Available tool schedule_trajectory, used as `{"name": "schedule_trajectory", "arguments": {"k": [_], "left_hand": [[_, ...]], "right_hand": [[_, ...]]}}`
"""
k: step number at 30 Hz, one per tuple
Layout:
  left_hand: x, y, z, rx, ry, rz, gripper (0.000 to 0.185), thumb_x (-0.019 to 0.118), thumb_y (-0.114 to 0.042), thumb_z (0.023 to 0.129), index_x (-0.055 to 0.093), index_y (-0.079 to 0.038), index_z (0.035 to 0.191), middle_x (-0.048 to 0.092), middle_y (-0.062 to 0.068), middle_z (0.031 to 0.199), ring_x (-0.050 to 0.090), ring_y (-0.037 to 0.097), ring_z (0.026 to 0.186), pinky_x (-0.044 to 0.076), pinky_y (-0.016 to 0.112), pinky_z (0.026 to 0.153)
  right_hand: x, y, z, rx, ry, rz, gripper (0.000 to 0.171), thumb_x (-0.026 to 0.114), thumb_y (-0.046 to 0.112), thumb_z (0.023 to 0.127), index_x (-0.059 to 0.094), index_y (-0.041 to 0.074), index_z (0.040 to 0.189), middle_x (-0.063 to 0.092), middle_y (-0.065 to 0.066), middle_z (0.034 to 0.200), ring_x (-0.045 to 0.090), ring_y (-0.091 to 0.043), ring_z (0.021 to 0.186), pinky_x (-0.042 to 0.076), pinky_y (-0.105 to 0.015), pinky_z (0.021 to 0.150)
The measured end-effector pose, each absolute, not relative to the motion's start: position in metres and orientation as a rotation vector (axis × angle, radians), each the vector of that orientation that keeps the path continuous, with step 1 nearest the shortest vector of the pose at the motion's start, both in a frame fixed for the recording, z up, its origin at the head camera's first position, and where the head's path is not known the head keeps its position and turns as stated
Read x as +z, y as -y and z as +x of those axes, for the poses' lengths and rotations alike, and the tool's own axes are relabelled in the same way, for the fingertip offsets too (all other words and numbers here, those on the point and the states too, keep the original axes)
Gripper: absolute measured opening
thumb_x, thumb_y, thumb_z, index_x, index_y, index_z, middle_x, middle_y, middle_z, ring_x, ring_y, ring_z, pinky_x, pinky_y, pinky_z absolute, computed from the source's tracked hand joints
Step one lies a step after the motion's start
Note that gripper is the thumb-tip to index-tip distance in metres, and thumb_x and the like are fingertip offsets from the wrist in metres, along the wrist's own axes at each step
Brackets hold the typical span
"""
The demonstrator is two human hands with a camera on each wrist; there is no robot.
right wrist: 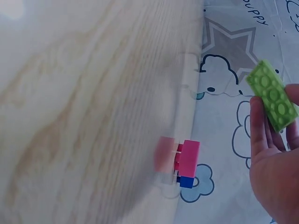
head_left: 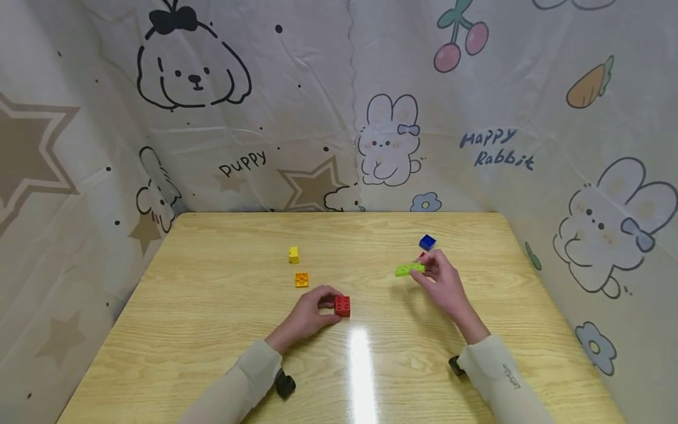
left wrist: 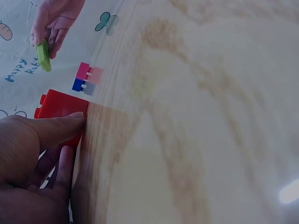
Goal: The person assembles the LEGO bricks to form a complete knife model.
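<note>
My left hand (head_left: pixel 309 312) grips a red brick (head_left: pixel 343 306) that stands on the table, its studs facing up. The thumb and fingers lie along its sides in the left wrist view. Raised over the table, my right hand (head_left: pixel 444 282) pinches a lime green brick (head_left: pixel 408 270) by one end. That long brick (right wrist: pixel 273 95) is held tilted in the right wrist view, with round shapes along its face. Just beyond the right hand lies a pink brick (right wrist: pixel 189 158), mostly hidden by the fingers in the head view. Behind it is a dark blue brick (head_left: pixel 426 242).
A yellow brick (head_left: pixel 293 255) and an orange brick (head_left: pixel 301 280), hollow side up, lie beyond the left hand. The wooden table (head_left: pixel 212 330) ends at a printed curtain (head_left: pixel 307 70) at the back and sides. Light glares off the tabletop near the front.
</note>
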State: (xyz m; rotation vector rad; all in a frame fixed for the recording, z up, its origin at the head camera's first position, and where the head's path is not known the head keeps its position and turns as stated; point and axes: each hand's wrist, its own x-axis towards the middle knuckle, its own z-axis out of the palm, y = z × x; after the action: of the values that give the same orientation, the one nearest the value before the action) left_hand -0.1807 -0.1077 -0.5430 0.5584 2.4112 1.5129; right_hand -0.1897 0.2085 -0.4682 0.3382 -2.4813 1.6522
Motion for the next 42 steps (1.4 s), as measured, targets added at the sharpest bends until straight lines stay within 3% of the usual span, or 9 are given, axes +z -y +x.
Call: {"name": "schedule_trajectory", "arguments": {"k": [4, 10, 19, 30, 42], "left_hand": [[-0.544, 0.107, -0.181, 1.509, -2.403, 0.56, 0.041, 0.075, -0.006, 0.081, 0.06, -0.021, 0.116, 0.06, -0.004, 0.117, 0.061, 0.012, 0.106, 0.05, 0.025, 0.092], [-0.546, 0.108, -0.182, 1.512, -2.402, 0.566, 0.041, 0.075, -0.006, 0.081, 0.06, -0.021, 0.116, 0.059, -0.004, 0.118, 0.061, 0.012, 0.106, 0.05, 0.025, 0.092], [-0.548, 0.108, -0.182, 1.523, -2.401, 0.571, 0.041, 0.076, -0.006, 0.081, 0.06, -0.021, 0.115, 0.06, -0.003, 0.117, 0.062, 0.012, 0.106, 0.051, 0.025, 0.092], [-0.547, 0.111, -0.183, 1.529, -2.397, 0.562, 0.041, 0.076, -0.006, 0.081, 0.061, -0.021, 0.115, 0.06, -0.004, 0.116, 0.062, 0.011, 0.105, 0.05, 0.023, 0.091], [-0.546, 0.109, -0.182, 1.514, -2.418, 0.561, 0.041, 0.077, -0.008, 0.081, 0.061, -0.023, 0.116, 0.06, -0.005, 0.116, 0.061, 0.011, 0.106, 0.05, 0.025, 0.092]], "right_hand": [[-0.48, -0.212, -0.193, 1.677, 2.494, 0.353, 0.03, 0.071, 0.007, 0.086, 0.046, -0.005, 0.098, 0.06, -0.021, 0.115, 0.061, -0.027, 0.102, 0.053, -0.019, 0.083], [-0.499, -0.217, -0.201, 1.734, 2.465, 0.393, 0.033, 0.073, 0.011, 0.085, 0.047, -0.002, 0.099, 0.059, -0.017, 0.119, 0.061, -0.027, 0.107, 0.052, -0.021, 0.087], [-0.5, -0.213, -0.203, 1.764, 2.52, 0.402, 0.04, 0.072, 0.013, 0.086, 0.059, 0.002, 0.122, 0.058, -0.015, 0.122, 0.06, -0.028, 0.109, 0.051, -0.022, 0.089], [-0.506, -0.205, -0.2, 1.823, 2.511, 0.405, 0.034, 0.072, 0.007, 0.085, 0.062, 0.002, 0.117, 0.059, -0.018, 0.119, 0.06, -0.031, 0.109, 0.052, -0.025, 0.089], [-0.507, -0.188, -0.195, 2.007, 2.444, 0.457, 0.037, 0.074, 0.005, 0.083, 0.061, -0.001, 0.117, 0.059, -0.019, 0.119, 0.062, -0.022, 0.106, 0.053, -0.024, 0.089]]}}
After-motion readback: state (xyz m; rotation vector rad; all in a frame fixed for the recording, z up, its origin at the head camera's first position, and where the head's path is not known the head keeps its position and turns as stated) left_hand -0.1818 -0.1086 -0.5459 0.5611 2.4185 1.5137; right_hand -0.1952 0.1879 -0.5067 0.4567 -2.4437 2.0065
